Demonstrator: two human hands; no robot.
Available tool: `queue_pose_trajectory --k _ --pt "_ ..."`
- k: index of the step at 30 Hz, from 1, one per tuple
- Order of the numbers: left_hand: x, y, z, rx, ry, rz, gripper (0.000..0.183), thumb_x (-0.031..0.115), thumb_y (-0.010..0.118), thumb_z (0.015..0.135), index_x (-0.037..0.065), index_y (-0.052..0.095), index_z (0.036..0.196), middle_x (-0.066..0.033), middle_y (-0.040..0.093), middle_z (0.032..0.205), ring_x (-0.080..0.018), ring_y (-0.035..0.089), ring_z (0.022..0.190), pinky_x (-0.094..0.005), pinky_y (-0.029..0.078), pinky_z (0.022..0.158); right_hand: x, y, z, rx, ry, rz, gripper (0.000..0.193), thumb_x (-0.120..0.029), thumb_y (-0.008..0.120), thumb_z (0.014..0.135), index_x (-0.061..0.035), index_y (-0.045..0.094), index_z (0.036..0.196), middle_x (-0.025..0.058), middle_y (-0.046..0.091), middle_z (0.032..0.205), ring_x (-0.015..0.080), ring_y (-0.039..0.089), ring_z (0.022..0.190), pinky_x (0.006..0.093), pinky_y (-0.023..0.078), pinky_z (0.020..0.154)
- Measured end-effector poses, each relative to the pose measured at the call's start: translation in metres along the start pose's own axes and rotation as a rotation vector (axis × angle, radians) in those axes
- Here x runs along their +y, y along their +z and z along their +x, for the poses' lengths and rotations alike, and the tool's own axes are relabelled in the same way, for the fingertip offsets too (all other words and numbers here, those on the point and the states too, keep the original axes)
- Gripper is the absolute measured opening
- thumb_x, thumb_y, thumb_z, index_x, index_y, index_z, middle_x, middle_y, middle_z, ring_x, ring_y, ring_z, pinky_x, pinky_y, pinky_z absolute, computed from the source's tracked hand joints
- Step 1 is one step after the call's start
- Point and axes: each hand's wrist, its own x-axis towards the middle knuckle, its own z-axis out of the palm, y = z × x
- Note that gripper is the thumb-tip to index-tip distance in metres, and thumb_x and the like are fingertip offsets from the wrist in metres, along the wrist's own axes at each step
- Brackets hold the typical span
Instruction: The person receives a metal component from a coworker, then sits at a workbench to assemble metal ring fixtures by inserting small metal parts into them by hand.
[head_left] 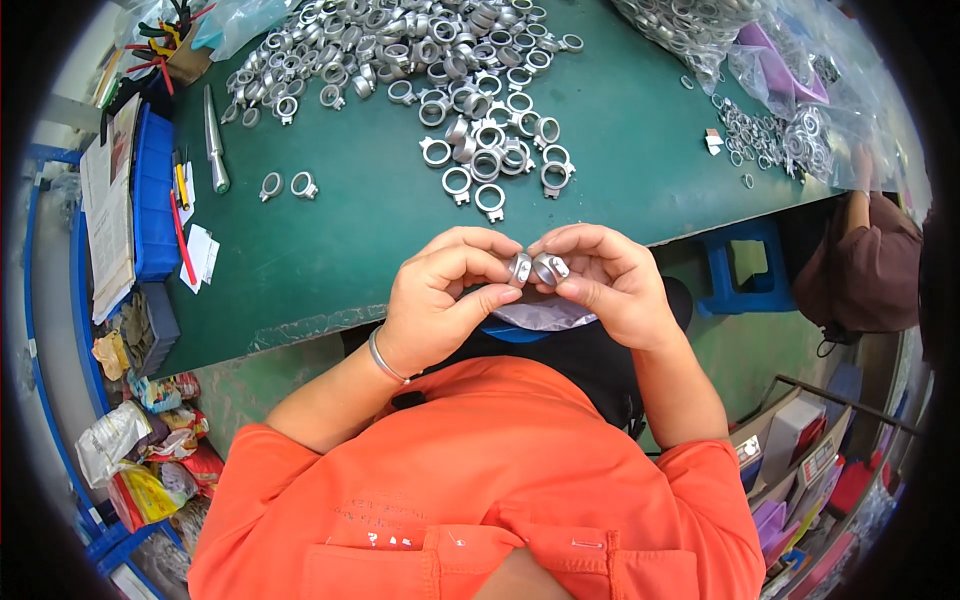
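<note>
Just off the table's front edge, my left hand (446,280) pinches a grey metal ring (519,269) between thumb and fingers. Right beside it, my right hand (614,280) grips a second metal ring (549,269), which has a small lug on its side. The two rings are held close together; whether they touch, I cannot tell. A large heap of similar rings (488,165) spreads across the far middle of the green table (330,225). Two single rings (303,184) lie apart on the left.
A tapered metal rod (215,140) lies on the left, near a blue bin (156,190) and a red pen (183,238). Thin rings (760,135) and plastic bags (850,70) fill the far right. A blue stool (745,270) stands beneath, beside another person's dark clothing (870,265).
</note>
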Motion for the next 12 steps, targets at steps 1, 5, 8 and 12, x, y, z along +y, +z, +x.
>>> queue_pose_trajectory --k 1,5,8,12 --pt "-0.001 0.001 0.001 -0.005 0.034 0.006 0.013 -0.010 0.064 0.082 -0.003 0.062 0.093 -0.0139 0.056 0.115 -0.0189 0.062 0.099 -0.0300 0.053 0.087 -0.001 -0.001 0.000 0.000 0.001 0.000 0.031 0.009 0.056 0.087 0.0071 0.052 0.117 0.0149 0.060 0.111 0.0220 0.059 0.105 0.0357 0.048 0.094" --pt "-0.002 0.001 0.002 0.014 0.048 0.047 0.015 -0.009 0.068 0.078 -0.001 0.063 0.090 -0.0128 0.058 0.112 -0.0188 0.063 0.097 -0.0290 0.054 0.083 -0.005 -0.001 -0.002 -0.005 0.018 -0.028 0.029 0.010 0.055 0.086 0.0069 0.053 0.115 0.0141 0.059 0.113 0.0217 0.060 0.104 0.0350 0.049 0.092" --pt "0.004 0.004 0.004 -0.030 0.316 0.487 0.016 -0.004 0.074 0.067 0.004 0.065 0.077 -0.0097 0.061 0.097 -0.0233 0.063 0.082 -0.0313 0.053 0.070 -0.010 -0.001 -0.012 -0.002 0.058 -0.255 0.026 0.014 0.056 0.082 0.0037 0.058 0.105 0.0114 0.058 0.111 0.0200 0.060 0.101 0.0319 0.049 0.088" --pt "0.002 0.015 0.008 -0.275 0.448 0.694 0.016 0.000 0.076 0.071 0.006 0.064 0.081 -0.0069 0.059 0.100 -0.0220 0.059 0.087 -0.0340 0.049 0.078 -0.026 -0.007 -0.017 -0.128 -0.015 -1.029 0.029 0.013 0.059 0.075 -0.0059 0.063 0.096 0.0094 0.056 0.116 0.0309 0.059 0.101 0.0370 0.050 0.087"
